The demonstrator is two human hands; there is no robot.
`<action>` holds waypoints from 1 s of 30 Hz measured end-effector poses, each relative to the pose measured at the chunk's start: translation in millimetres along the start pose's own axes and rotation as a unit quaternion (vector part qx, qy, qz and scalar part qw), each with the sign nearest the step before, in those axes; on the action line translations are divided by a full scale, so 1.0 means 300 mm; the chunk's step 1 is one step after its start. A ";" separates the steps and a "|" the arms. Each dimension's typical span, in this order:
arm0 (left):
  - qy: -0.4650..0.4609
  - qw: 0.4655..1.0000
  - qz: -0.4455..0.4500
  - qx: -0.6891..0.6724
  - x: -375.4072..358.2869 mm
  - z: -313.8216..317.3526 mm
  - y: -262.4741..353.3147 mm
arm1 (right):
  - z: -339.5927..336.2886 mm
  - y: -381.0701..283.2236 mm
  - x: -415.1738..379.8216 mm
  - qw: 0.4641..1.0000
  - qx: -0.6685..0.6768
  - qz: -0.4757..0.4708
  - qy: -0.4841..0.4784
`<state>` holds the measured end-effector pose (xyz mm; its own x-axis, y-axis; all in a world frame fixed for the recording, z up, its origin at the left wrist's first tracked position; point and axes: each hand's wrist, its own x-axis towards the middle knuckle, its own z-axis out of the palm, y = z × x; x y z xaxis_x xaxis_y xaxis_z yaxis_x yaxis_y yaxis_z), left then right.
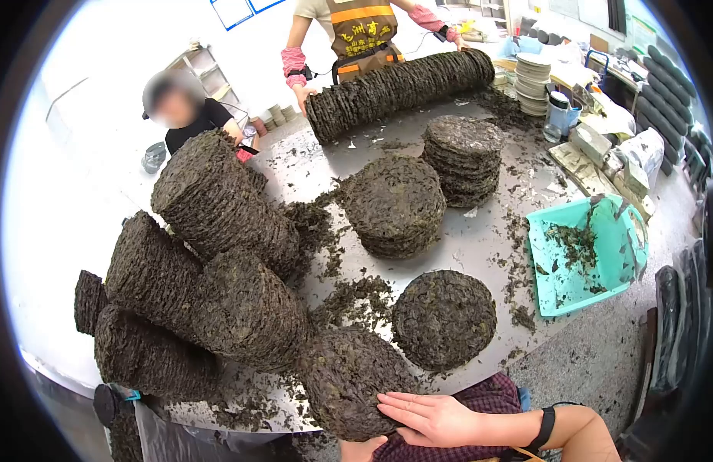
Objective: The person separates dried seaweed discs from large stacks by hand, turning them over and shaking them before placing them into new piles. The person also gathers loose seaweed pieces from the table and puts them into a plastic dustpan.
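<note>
A round cake of dark dried seaweed [353, 381] lies tilted at the table's near edge, against a stack of similar cakes. My right hand [430, 416] rests on its near right side, fingers stretched out flat over the surface. Only a small part of my left hand [362, 450] shows at the bottom, against the lower edge of the cake; its fingers are hidden. Beyond my right hand, another round seaweed cake [444, 319] lies flat on the metal table [480, 242].
Tipped seaweed stacks [252, 312] crowd the left side; upright stacks [393, 204] stand mid-table. A teal basin [553, 296] with scraps sits right. Across the table, a person in an apron [364, 35] holds a long seaweed roll [403, 92]; another person [206, 119] is at left.
</note>
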<state>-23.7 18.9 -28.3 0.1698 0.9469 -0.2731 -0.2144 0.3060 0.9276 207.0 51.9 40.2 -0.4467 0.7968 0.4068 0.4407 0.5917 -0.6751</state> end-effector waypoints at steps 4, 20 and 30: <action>0.086 0.995 -0.035 -0.030 -0.017 0.024 0.006 | -0.003 0.014 -0.005 0.996 0.053 0.072 0.024; 0.011 0.975 -0.084 -0.204 0.011 -0.006 0.020 | -0.113 0.091 -0.057 0.973 0.142 0.145 0.111; -0.060 0.994 -0.036 -0.089 0.004 0.026 0.062 | -0.053 0.022 0.038 0.999 0.028 0.017 -0.043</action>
<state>-19.9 25.0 -9.3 0.3022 0.9064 -0.2952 -0.3623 0.3956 0.8440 217.3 66.7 50.3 -0.4985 0.8017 0.3300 0.4144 0.5547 -0.7216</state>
